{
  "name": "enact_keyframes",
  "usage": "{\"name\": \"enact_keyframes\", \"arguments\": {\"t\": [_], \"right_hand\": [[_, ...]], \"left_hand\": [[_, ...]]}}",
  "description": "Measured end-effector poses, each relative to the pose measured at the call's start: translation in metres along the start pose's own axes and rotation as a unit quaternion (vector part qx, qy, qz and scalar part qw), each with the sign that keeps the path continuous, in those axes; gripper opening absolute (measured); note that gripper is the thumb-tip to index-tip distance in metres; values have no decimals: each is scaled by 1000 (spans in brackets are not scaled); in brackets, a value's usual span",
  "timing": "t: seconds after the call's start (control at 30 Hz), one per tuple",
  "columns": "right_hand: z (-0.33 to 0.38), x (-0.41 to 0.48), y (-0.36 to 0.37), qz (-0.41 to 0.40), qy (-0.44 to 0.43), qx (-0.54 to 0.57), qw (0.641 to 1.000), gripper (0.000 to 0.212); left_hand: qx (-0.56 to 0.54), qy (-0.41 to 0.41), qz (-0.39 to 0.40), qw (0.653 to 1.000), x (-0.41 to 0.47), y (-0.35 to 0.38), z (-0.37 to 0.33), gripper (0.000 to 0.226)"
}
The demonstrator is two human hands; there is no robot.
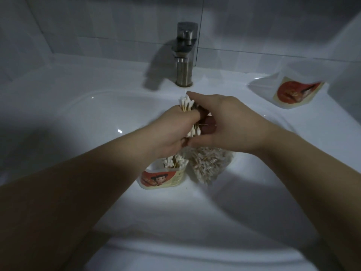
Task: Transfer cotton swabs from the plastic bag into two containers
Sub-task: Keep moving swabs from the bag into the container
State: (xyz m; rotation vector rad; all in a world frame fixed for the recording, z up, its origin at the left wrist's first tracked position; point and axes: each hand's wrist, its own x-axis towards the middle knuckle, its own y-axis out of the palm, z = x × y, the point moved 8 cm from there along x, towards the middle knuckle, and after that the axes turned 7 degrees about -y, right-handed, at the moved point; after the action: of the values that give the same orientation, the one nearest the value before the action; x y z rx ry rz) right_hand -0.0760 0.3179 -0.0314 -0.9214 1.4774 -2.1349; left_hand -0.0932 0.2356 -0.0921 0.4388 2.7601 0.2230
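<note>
A bundle of cotton swabs (185,104) is held at the centre of the frame, above the white sink (78,124). It is gripped by the left hand (173,132), whose fingers are curled round the middle of the sticks, so that white tips stick out above the fist and again below it. The right hand (224,122) is cupped against the same bundle from the right, its fingers bent over the upper tips and its thumb lying near the lower tips; both hands are closed on the swabs.

Just below the hands, in the lower centre of the frame, 2 things are set side by side in the basin. To the left stands 1 container (166,178), upright, with a red cartoon label, and swabs are seen standing in it. Touching it on the right lies the clear plastic bag (212,165), with loose swabs packed inside.

A second container (291,90) with the same label lies tilted on the sink ledge at the upper right, well apart from the hands. A metal faucet (185,55) is seen at the upper centre.
</note>
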Motion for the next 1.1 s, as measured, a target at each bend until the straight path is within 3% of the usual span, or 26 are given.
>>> {"name": "enact_keyframes", "arguments": {"t": [0.1, 0.17, 0.23, 0.3, 0.4, 0.5, 0.6, 0.73, 0.83, 0.93, 1.1], "right_hand": [[-11, -7, -4, -10, 51, 71, 996, 93], [-23, -10, -11, -65, 105, 123, 985, 59], [-36, -13, -21, -127, 145, 101, 976, 24], [-52, -16, -22, -115, 197, 61, 972, 26], [-71, -24, -3, 19, 260, 41, 964, 25], [-65, -28, 17, 126, 233, -15, 964, 32], [-52, -25, 24, 151, 191, -15, 970, 24], [-46, -27, 33, 213, 195, -40, 957, 43], [-48, -27, 42, 243, 205, -52, 947, 24], [-43, -25, 47, 265, 180, -73, 944, 25], [-40, -26, 50, 284, 168, -106, 938, 16]], "left_hand": [[5, -14, -69, 997, 3, -13, 1, 30], [-27, -18, -121, 992, 5, -25, 1, 29], [-48, -18, -147, 988, 6, -34, -1, 29], [-51, -11, -155, 987, 6, -38, -3, 26], [-22, -4, -144, 989, 8, -36, -1, 19], [35, 5, -129, 991, 10, -31, 3, 15], [73, 11, -121, 990, 8, -28, 3, 12], [114, 26, -101, 988, 5, -20, 3, 24], [131, 17, -68, 989, 5, -13, 7, 24], [178, 0, -69, 982, 7, -12, 14, 25], [163, 12, -67, 984, 9, -11, 15, 28]]}}
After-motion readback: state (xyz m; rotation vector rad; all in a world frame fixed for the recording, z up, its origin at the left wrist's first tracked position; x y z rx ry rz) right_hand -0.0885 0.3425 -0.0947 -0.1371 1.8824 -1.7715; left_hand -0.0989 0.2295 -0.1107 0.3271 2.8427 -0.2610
